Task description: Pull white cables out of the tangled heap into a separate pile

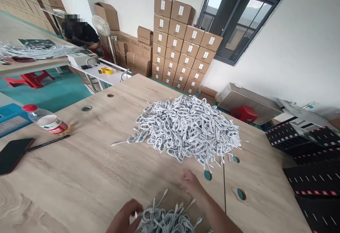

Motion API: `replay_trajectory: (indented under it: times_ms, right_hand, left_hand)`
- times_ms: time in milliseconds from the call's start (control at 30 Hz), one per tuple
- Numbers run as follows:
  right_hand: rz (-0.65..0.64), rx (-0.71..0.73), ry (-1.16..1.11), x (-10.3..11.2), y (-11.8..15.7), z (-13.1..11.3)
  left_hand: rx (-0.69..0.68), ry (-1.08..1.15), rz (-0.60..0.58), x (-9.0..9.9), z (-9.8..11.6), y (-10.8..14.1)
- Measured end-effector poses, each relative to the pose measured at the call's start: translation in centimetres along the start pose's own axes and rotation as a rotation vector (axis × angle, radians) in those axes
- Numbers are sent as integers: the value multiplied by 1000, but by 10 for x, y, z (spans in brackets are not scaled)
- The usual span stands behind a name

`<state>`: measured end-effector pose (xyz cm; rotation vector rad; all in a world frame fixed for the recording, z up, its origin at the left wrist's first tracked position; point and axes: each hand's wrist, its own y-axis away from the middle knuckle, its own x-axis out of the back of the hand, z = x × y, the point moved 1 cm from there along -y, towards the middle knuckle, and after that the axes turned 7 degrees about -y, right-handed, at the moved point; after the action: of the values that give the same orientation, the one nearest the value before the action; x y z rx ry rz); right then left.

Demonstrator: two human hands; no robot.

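Note:
A large heap of coiled white-grey charging cables lies on the wood-grain table. Closer to me, at the bottom edge, is a smaller bunch of the same cables, with several white plugs sticking up. At that bunch's left side, my left hand has its fingers curled, and a white cable end shows between thumb and fingers. Between the two piles my right hand hovers over the table, blurred. Its fingers look bent, but whatever they may hold cannot be made out.
To the left are a drink bottle, a black phone, a pen and a blue box. Black trays are stacked at right. Behind stand cartons, a fan and a bent-over person.

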<state>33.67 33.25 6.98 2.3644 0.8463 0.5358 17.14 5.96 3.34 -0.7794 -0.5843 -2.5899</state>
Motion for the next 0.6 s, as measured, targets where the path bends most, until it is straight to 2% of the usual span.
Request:
replay_trajectory:
  times_ms: [33, 100, 167, 233, 333, 467, 600]
  right_hand:
    - [126, -28, -140, -6, -20, -9]
    - [258, -109, -347, -22, -55, -27]
    - [279, -166, -429, -36, -80, -40]
    - [265, -186, -450, -42, -92, -44]
    - [207, -202, -489, -37, -91, -33]
    - [117, -200, -527, -20, -72, -10]
    - [8, -144, -574, -6, -53, 10]
  left_hand:
    - [-28, 4, 71, 3, 2, -12]
    - [-89, -1, 153, 6, 11, -41]
    - [-111, -22, 173, 6, 22, -69]
    - [-78, -48, 166, 0, 32, -94]
    - [16, -79, 165, -11, 43, -128]
    - [131, -136, 157, -22, 56, -171]
    - [187, -249, 115, -26, 74, -201]
